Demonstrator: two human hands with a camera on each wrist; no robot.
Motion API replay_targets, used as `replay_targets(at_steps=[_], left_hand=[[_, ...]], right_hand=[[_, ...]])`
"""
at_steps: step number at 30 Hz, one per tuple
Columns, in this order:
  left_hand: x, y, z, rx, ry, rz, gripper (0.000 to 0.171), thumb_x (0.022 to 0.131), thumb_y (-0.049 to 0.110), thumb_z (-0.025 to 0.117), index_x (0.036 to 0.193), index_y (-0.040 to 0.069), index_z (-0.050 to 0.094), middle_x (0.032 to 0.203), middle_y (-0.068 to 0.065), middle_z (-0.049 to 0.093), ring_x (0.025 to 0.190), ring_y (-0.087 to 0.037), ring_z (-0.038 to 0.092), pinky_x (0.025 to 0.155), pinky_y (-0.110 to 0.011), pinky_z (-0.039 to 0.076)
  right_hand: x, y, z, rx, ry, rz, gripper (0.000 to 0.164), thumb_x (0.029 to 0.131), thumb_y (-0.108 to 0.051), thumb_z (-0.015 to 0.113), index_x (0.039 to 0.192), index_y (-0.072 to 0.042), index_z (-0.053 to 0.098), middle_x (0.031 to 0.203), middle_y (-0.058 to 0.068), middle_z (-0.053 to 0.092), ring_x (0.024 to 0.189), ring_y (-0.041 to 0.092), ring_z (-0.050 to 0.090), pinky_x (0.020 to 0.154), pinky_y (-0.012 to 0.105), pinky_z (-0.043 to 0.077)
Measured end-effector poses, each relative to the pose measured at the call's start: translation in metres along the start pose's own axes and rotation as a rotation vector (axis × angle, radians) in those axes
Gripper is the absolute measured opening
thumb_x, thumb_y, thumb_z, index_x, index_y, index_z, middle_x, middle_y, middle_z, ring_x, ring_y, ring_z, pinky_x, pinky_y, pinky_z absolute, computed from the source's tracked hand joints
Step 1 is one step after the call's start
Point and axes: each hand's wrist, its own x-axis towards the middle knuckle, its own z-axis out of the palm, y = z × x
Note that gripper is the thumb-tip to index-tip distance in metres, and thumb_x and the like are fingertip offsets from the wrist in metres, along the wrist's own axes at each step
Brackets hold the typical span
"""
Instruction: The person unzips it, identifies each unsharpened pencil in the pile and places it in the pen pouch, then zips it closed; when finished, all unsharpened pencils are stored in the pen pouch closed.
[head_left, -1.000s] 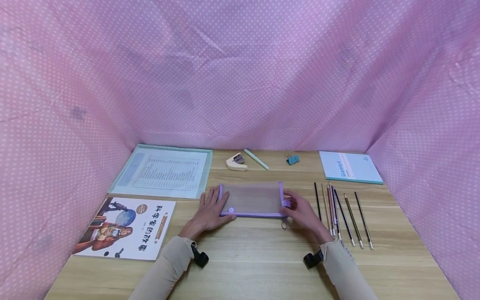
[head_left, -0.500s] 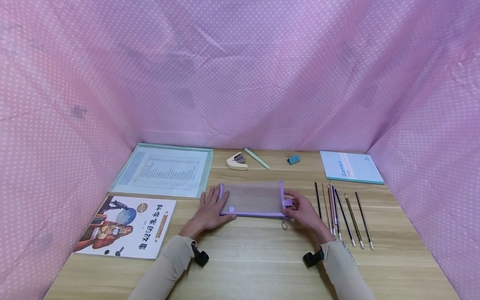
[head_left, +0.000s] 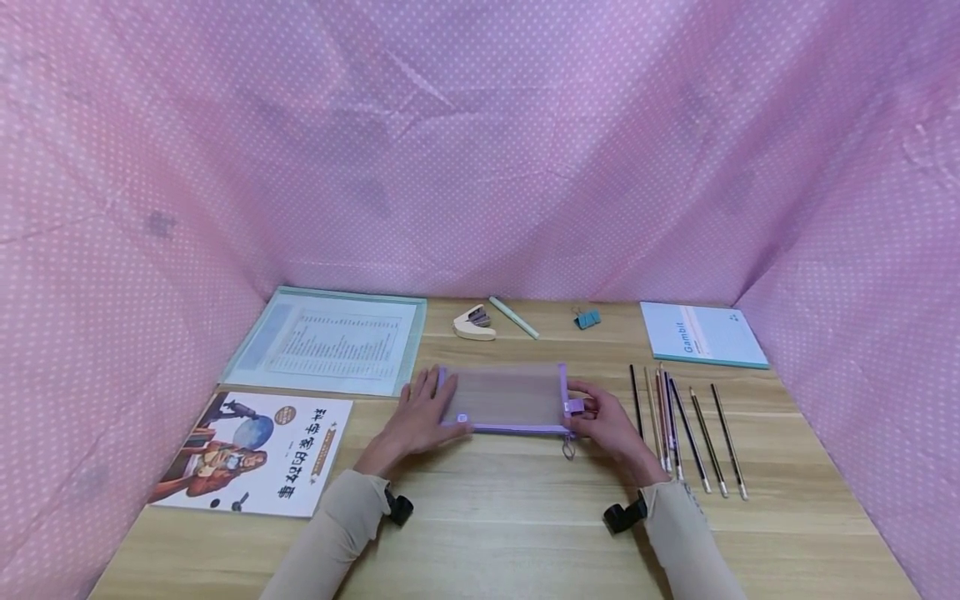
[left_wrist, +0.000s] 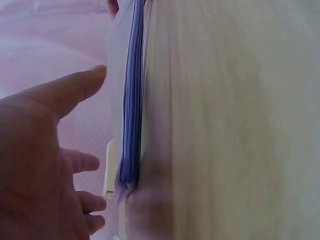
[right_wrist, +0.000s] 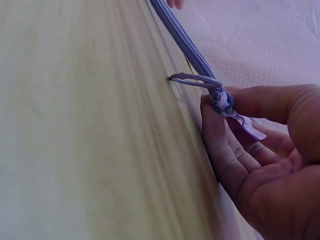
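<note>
A see-through zipper pouch (head_left: 510, 396) with purple edging lies in the middle of the table in the head view. My right hand (head_left: 606, 421) pinches its near right corner between thumb and index finger; the right wrist view shows the zipper end (right_wrist: 222, 100) there, with a metal ring (right_wrist: 192, 80) and a short purple ribbon tab (right_wrist: 252, 130). At the left end, my left hand (head_left: 422, 417) has its fingers spread and fairly straight over the pouch's edge. In the left wrist view the thumb (left_wrist: 75, 90) is beside the zipper side (left_wrist: 132, 100); contact cannot be told.
Several pencils (head_left: 697, 433) lie to the right. Along the back are a cream stapler (head_left: 474, 325), a pale green pen (head_left: 513, 317), a teal binder clip (head_left: 587, 319) and a Gambit notebook (head_left: 705, 333). Leftward sit a document folder (head_left: 337, 342) and a picture book (head_left: 255, 454).
My left hand has shifted slightly, its fingers a little farther up and its thumb higher over the pouch's edge. The right hand keeps its pinch on the corner, nearly unmoved.
</note>
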Motion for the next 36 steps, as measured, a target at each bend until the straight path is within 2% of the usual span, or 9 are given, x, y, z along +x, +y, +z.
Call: replay_targets(at_steps=[5, 11, 14, 20, 29, 36], left_hand=[[-0.004, 0.016, 0.004, -0.006, 0.091, 0.014, 0.095, 0.086, 0.060, 0.065, 0.157, 0.010, 0.027, 0.166, -0.026, 0.015, 0.155, -0.045, 0.011, 0.124, -0.064, 0.014], [-0.011, 0.044, 0.014, -0.080, 0.179, 0.102, 0.090, 0.084, 0.053, 0.072, 0.153, 0.007, 0.036, 0.160, -0.029, 0.027, 0.152, -0.048, 0.020, 0.122, -0.062, 0.021], [-0.014, 0.058, 0.020, -0.125, 0.187, 0.144, 0.087, 0.084, 0.049, 0.073, 0.151, 0.006, 0.038, 0.159, -0.029, 0.031, 0.150, -0.048, 0.024, 0.122, -0.062, 0.023], [-0.018, 0.081, 0.034, -0.124, 0.186, 0.209, 0.078, 0.087, 0.047, 0.071, 0.148, 0.007, 0.043, 0.156, -0.024, 0.038, 0.147, -0.044, 0.034, 0.119, -0.060, 0.031], [-0.019, 0.105, 0.053, -0.062, 0.296, 0.344, 0.065, 0.086, 0.039, 0.074, 0.138, 0.005, 0.054, 0.143, -0.022, 0.054, 0.135, -0.035, 0.051, 0.111, -0.050, 0.044], [-0.020, 0.121, 0.064, -0.060, 0.268, 0.347, 0.060, 0.086, 0.039, 0.074, 0.136, 0.009, 0.056, 0.137, -0.016, 0.058, 0.129, -0.030, 0.055, 0.109, -0.046, 0.046]], right_hand=[[0.001, 0.001, -0.001, 0.019, -0.015, 0.003, 0.066, 0.089, -0.003, 0.068, 0.149, -0.007, 0.041, 0.132, 0.027, 0.060, 0.107, 0.020, 0.067, 0.084, 0.025, 0.058], [0.000, 0.002, -0.003, 0.042, -0.024, 0.009, 0.064, 0.092, -0.003, 0.066, 0.150, -0.007, 0.040, 0.137, 0.028, 0.057, 0.107, 0.020, 0.067, 0.085, 0.024, 0.058], [-0.001, 0.003, -0.003, 0.050, -0.023, 0.010, 0.064, 0.092, -0.002, 0.065, 0.151, -0.006, 0.039, 0.136, 0.029, 0.057, 0.105, 0.019, 0.068, 0.084, 0.024, 0.058], [0.001, 0.005, -0.001, 0.060, -0.009, 0.022, 0.064, 0.091, -0.002, 0.067, 0.150, -0.005, 0.041, 0.135, 0.030, 0.057, 0.106, 0.021, 0.069, 0.084, 0.027, 0.059], [0.000, 0.007, 0.000, 0.109, -0.029, -0.008, 0.066, 0.091, -0.002, 0.067, 0.151, -0.002, 0.038, 0.134, 0.032, 0.058, 0.104, 0.020, 0.069, 0.083, 0.026, 0.059], [0.001, 0.008, 0.000, 0.126, -0.037, -0.009, 0.065, 0.092, -0.001, 0.065, 0.151, -0.002, 0.037, 0.133, 0.032, 0.059, 0.105, 0.020, 0.069, 0.083, 0.027, 0.060]])
